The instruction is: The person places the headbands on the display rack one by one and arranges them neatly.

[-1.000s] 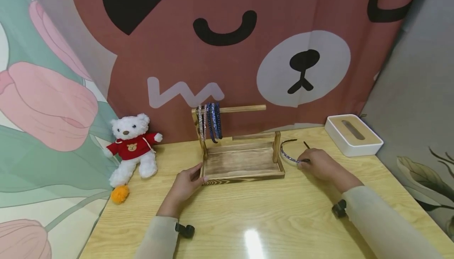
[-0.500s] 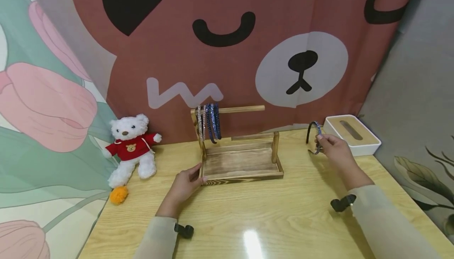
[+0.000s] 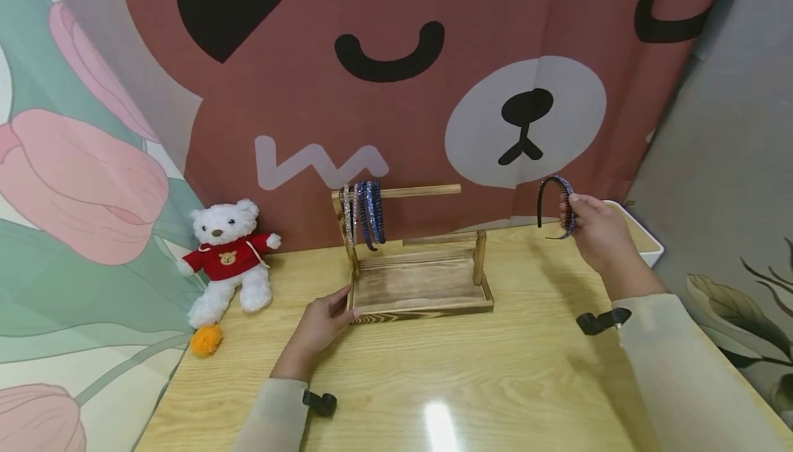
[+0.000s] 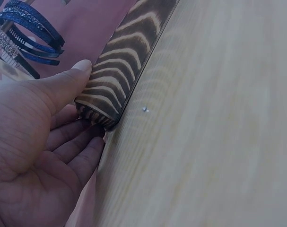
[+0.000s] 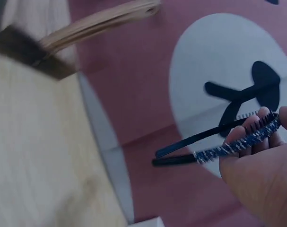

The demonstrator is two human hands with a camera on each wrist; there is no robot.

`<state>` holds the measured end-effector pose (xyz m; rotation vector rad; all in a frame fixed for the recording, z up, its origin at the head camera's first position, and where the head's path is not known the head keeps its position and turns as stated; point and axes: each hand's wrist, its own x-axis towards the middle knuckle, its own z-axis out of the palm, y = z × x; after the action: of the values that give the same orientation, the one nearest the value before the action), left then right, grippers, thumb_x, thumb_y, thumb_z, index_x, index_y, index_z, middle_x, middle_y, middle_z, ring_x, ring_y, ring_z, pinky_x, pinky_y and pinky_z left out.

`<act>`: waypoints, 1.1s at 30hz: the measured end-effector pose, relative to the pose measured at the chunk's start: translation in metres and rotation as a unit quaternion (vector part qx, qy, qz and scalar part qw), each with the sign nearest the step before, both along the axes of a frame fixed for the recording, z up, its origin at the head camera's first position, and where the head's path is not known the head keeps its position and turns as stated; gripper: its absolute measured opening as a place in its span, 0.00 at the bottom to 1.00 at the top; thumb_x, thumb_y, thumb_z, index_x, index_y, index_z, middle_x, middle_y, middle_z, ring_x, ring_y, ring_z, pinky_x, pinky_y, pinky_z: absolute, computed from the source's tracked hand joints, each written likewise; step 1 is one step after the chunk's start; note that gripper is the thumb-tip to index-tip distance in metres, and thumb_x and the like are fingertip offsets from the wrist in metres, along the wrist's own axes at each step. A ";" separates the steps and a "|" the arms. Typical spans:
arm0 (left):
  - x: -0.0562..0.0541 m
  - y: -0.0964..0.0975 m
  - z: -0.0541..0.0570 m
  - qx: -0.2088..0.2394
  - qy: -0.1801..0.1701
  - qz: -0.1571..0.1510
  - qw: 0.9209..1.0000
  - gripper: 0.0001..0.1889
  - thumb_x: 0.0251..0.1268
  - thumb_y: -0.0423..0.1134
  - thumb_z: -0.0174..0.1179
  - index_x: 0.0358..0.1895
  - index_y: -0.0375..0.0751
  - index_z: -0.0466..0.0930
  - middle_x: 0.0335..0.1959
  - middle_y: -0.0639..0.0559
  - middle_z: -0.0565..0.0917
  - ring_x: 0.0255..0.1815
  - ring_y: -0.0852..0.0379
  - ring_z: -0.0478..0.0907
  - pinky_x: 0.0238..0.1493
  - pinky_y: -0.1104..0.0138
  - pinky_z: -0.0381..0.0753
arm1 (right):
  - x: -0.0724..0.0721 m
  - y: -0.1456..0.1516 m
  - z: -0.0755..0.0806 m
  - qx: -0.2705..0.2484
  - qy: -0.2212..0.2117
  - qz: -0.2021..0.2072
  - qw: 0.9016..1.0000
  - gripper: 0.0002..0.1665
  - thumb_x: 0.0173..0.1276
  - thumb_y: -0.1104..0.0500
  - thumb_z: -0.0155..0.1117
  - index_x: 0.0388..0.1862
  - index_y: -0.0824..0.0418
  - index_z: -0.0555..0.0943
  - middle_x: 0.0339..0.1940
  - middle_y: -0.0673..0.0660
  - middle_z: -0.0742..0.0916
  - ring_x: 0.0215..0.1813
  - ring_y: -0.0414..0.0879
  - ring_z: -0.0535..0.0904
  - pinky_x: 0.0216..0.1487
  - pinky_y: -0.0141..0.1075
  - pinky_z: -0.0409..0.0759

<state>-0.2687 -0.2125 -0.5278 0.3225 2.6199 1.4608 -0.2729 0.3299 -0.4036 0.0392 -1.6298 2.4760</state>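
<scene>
A glittery blue headband (image 3: 566,208) with comb teeth and dark ends is held up above the table by my right hand (image 3: 604,235). Thumb and fingers pinch it along one side in the right wrist view, and its ends point left. The wooden headband stand (image 3: 421,283) has a tray base, an upper bar and a lower one. Several headbands (image 3: 365,214), silver, pinkish and blue, hang at the left of the upper bar. My left hand (image 3: 322,325) holds the tray's front left corner. Its thumb lies against the striped wooden edge (image 4: 122,61) in the left wrist view.
A white tissue box (image 3: 644,239) with a wooden top stands behind my right hand, partly covered by it. At the left sits a white teddy bear (image 3: 229,256) in a red sweater, with an orange pompom (image 3: 206,340) at its feet. A bear-print curtain (image 3: 297,108) hangs behind the table.
My right hand has lifted the headband off the table, up and to the right, turning it from lying flat to upright. My left hand stays on the stand's corner.
</scene>
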 end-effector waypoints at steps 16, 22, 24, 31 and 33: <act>0.000 0.001 -0.002 -0.001 0.004 0.001 1.000 0.36 0.79 0.42 0.70 0.84 0.39 0.68 0.76 0.36 0.78 0.77 0.41 0.78 0.75 0.51 0.81 | 0.002 -0.012 0.027 -0.037 -0.002 -0.024 0.999 0.11 0.80 0.55 0.70 0.50 0.62 0.88 0.44 0.49 0.88 0.48 0.40 0.79 0.45 0.26 0.83; 0.000 0.001 -0.001 0.004 0.003 0.002 1.000 0.36 0.78 0.41 0.71 0.83 0.39 0.69 0.76 0.36 0.78 0.77 0.41 0.77 0.74 0.52 0.81 | -0.001 -0.026 0.029 -0.010 0.005 -0.023 1.000 0.08 0.81 0.55 0.70 0.45 0.58 0.91 0.44 0.48 0.87 0.49 0.40 0.76 0.45 0.26 0.79; 0.000 0.001 -0.001 0.008 0.001 0.002 1.000 0.36 0.77 0.41 0.71 0.83 0.39 0.69 0.76 0.36 0.78 0.77 0.41 0.77 0.74 0.53 0.81 | -0.003 -0.033 0.029 0.005 0.005 -0.021 1.000 0.08 0.81 0.54 0.69 0.44 0.56 0.91 0.44 0.47 0.86 0.48 0.41 0.74 0.45 0.26 0.78; 0.000 0.001 -0.002 0.009 0.003 0.001 1.000 0.36 0.77 0.42 0.71 0.83 0.38 0.69 0.76 0.36 0.78 0.77 0.41 0.77 0.74 0.53 0.82 | -0.012 -0.065 0.032 0.013 0.022 0.000 1.000 0.09 0.83 0.55 0.67 0.42 0.57 0.90 0.46 0.48 0.84 0.49 0.41 0.72 0.47 0.27 0.75; -0.001 0.001 -0.002 0.008 0.004 0.001 1.000 0.36 0.77 0.42 0.71 0.83 0.38 0.69 0.76 0.36 0.78 0.77 0.41 0.78 0.73 0.54 0.82 | -0.016 -0.076 0.035 0.004 0.036 0.008 0.999 0.10 0.84 0.56 0.66 0.41 0.57 0.90 0.47 0.49 0.84 0.48 0.40 0.72 0.46 0.27 0.75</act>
<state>-0.2695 -0.2116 -0.5294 0.3295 2.6167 1.4838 -0.2886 0.2536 -0.3685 0.1430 -1.6163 2.4500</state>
